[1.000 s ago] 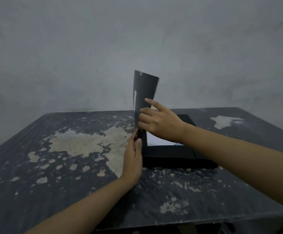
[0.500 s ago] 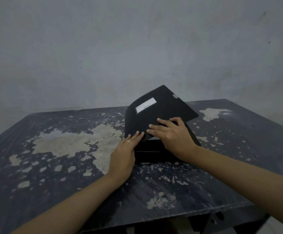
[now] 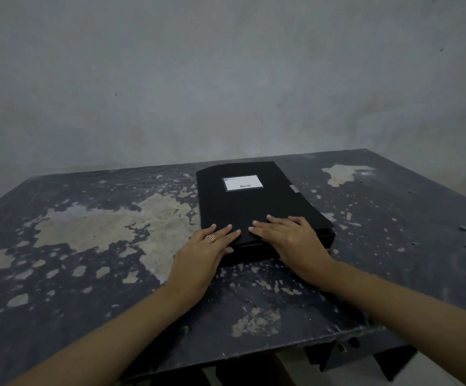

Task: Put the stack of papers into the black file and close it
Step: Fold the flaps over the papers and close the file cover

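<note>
The black file [image 3: 249, 203] lies flat on the table with its cover down and a white label [image 3: 243, 183] facing up near its far end. No papers show; whatever is inside is hidden by the cover. My left hand [image 3: 208, 247] rests with flat fingers on the near left corner of the cover, a ring on one finger. My right hand [image 3: 287, 236] lies palm down on the near right part of the cover, fingers spread and pointing left. Neither hand grips anything.
The dark table [image 3: 92, 263] has worn, peeling pale patches, a large one left of the file. Its front edge [image 3: 295, 349] runs close below my forearms. A plain grey wall [image 3: 226, 79] stands right behind the table.
The cover stood upright a second ago, was half lowered half a second ago, and now lies flat. Both hands followed it down and now press on its near edge.
</note>
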`<action>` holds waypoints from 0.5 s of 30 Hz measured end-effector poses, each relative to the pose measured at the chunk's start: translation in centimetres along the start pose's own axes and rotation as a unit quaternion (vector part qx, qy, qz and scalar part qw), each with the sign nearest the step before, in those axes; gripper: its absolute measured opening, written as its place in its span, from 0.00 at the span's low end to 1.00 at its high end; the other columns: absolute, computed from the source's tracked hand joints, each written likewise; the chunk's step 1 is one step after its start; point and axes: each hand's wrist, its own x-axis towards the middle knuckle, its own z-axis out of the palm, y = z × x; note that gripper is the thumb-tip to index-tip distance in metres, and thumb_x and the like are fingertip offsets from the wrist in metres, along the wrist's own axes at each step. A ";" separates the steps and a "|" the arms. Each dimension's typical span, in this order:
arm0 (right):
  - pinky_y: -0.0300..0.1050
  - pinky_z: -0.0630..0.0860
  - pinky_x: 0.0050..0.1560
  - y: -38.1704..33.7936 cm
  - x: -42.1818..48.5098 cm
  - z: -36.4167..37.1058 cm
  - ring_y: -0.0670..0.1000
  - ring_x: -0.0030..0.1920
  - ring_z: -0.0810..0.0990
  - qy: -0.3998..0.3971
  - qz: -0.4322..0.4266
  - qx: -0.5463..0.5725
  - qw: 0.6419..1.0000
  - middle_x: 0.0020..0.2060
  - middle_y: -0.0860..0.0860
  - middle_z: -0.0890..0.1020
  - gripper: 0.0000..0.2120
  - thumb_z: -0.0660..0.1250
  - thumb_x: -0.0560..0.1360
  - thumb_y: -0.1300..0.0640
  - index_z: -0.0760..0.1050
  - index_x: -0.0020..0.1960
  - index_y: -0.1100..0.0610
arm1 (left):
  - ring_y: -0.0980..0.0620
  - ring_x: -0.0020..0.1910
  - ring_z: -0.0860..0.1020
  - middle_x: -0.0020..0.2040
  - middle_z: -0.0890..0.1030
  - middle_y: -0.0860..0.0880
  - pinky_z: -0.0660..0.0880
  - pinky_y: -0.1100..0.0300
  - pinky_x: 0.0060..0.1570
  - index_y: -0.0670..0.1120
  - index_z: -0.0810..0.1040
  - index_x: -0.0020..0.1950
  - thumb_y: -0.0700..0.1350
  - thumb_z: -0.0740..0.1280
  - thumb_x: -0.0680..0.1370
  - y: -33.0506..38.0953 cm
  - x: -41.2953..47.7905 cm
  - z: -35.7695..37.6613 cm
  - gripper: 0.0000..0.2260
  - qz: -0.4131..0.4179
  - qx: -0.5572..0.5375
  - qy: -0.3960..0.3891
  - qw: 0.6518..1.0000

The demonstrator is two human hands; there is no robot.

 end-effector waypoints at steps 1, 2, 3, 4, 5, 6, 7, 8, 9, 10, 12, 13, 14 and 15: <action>0.57 0.75 0.55 0.0 0.0 0.1 0.55 0.60 0.80 -0.009 0.007 0.005 1.000 0.57 0.50 0.83 0.16 0.66 0.72 0.62 0.80 0.59 0.53 | 0.53 0.71 0.69 0.69 0.74 0.57 0.71 0.61 0.63 0.56 0.71 0.69 0.49 0.61 0.78 0.0 0.1 -0.1 0.18 -0.001 0.004 -0.005 1.000; 0.56 0.72 0.59 0.1 0.0 0.2 0.53 0.63 0.78 -0.027 0.018 0.013 0.999 0.60 0.49 0.82 0.16 0.64 0.75 0.60 0.79 0.61 0.52 | 0.54 0.71 0.67 0.70 0.73 0.58 0.70 0.62 0.63 0.57 0.70 0.69 0.51 0.60 0.78 0.0 0.2 -0.2 0.18 -0.003 0.009 -0.013 1.000; 0.55 0.69 0.62 0.2 0.0 0.3 0.51 0.67 0.74 -0.048 0.029 0.022 0.998 0.63 0.47 0.79 0.16 0.62 0.77 0.58 0.76 0.64 0.50 | 0.55 0.72 0.66 0.70 0.71 0.59 0.69 0.63 0.63 0.58 0.69 0.70 0.53 0.59 0.78 -0.1 0.3 -0.3 0.19 -0.005 0.013 -0.023 1.000; 0.53 0.66 0.64 0.3 -0.1 0.5 0.49 0.69 0.71 -0.064 0.038 0.030 0.997 0.66 0.46 0.77 0.16 0.60 0.79 0.56 0.74 0.66 0.49 | 0.57 0.72 0.65 0.71 0.70 0.61 0.68 0.65 0.64 0.59 0.68 0.70 0.54 0.57 0.78 -0.2 0.3 -0.3 0.19 -0.008 0.016 -0.032 0.999; 0.52 0.64 0.66 0.4 -0.3 0.6 0.48 0.70 0.70 -0.070 0.040 0.031 0.996 0.67 0.45 0.75 0.17 0.59 0.79 0.54 0.73 0.67 0.49 | 0.58 0.72 0.64 0.71 0.70 0.62 0.67 0.66 0.63 0.60 0.67 0.70 0.56 0.57 0.78 -0.2 0.4 -0.4 0.19 -0.007 0.018 -0.037 0.999; 0.50 0.63 0.67 0.5 -0.4 0.7 0.47 0.71 0.68 -0.080 0.040 0.026 0.996 0.68 0.45 0.74 0.17 0.58 0.80 0.52 0.71 0.68 0.48 | 0.58 0.72 0.64 0.70 0.70 0.62 0.67 0.67 0.63 0.60 0.68 0.70 0.56 0.56 0.78 -0.3 0.4 -0.5 0.19 -0.003 0.022 -0.039 0.999; 0.49 0.62 0.68 0.6 -0.4 0.7 0.46 0.72 0.66 -0.093 0.039 0.019 0.995 0.69 0.44 0.72 0.18 0.57 0.80 0.49 0.70 0.69 0.47 | 0.58 0.70 0.65 0.70 0.71 0.62 0.66 0.68 0.63 0.60 0.69 0.69 0.56 0.55 0.78 -0.3 0.4 -0.6 0.19 0.001 0.025 -0.036 0.999; 0.48 0.62 0.68 0.6 -0.4 0.5 0.45 0.72 0.66 -0.106 0.040 0.018 0.993 0.69 0.43 0.72 0.19 0.56 0.79 0.46 0.70 0.69 0.47 | 0.58 0.68 0.67 0.68 0.73 0.62 0.65 0.70 0.61 0.59 0.72 0.67 0.56 0.55 0.79 -0.4 0.5 -0.7 0.18 0.005 0.022 -0.031 0.999; 0.47 0.62 0.66 0.6 -0.2 0.3 0.45 0.71 0.67 -0.111 0.044 0.024 0.993 0.69 0.43 0.73 0.20 0.56 0.78 0.43 0.71 0.68 0.46 | 0.58 0.65 0.70 0.66 0.76 0.61 0.63 0.71 0.59 0.58 0.75 0.65 0.55 0.54 0.79 -0.4 0.8 -0.8 0.17 0.007 0.009 -0.025 1.000; 0.46 0.64 0.63 0.5 0.0 0.0 0.45 0.69 0.70 -0.109 0.052 0.033 0.992 0.67 0.43 0.75 0.20 0.56 0.77 0.41 0.73 0.66 0.46 | 0.56 0.61 0.72 0.63 0.78 0.59 0.63 0.71 0.56 0.57 0.77 0.62 0.54 0.54 0.80 -0.5 1.3 -0.8 0.16 0.006 -0.015 -0.020 1.000; 0.46 0.71 0.56 0.9 1.1 -0.4 0.47 0.61 0.77 -0.085 0.094 0.051 0.991 0.59 0.45 0.81 0.19 0.57 0.76 0.40 0.78 0.59 0.46 | 0.52 0.57 0.74 0.57 0.81 0.54 0.64 0.67 0.57 0.53 0.80 0.58 0.50 0.55 0.80 -0.9 2.7 -0.6 0.15 -0.018 -0.093 -0.012 0.995; 0.47 0.75 0.54 1.5 2.0 -0.5 0.48 0.57 0.79 -0.066 0.130 0.064 0.987 0.56 0.46 0.83 0.17 0.58 0.76 0.42 0.79 0.57 0.48 | 0.50 0.57 0.74 0.57 0.81 0.50 0.66 0.62 0.61 0.51 0.81 0.58 0.49 0.57 0.80 -1.2 3.6 -0.4 0.14 -0.048 -0.135 0.001 0.990; 0.49 0.77 0.54 2.4 2.9 -0.5 0.50 0.55 0.80 -0.055 0.178 0.077 0.979 0.54 0.49 0.83 0.15 0.60 0.76 0.45 0.79 0.56 0.50 | 0.47 0.59 0.73 0.57 0.79 0.47 0.67 0.56 0.64 0.50 0.80 0.58 0.47 0.59 0.79 -1.6 4.6 -0.2 0.13 -0.093 -0.170 0.017 0.981; 0.51 0.77 0.55 3.6 3.9 -0.4 0.53 0.55 0.79 -0.054 0.231 0.090 0.967 0.54 0.51 0.83 0.13 0.62 0.76 0.48 0.79 0.57 0.52 | 0.45 0.62 0.72 0.59 0.77 0.44 0.68 0.51 0.66 0.49 0.79 0.59 0.45 0.60 0.79 -2.0 5.6 0.1 0.12 -0.151 -0.201 0.028 0.968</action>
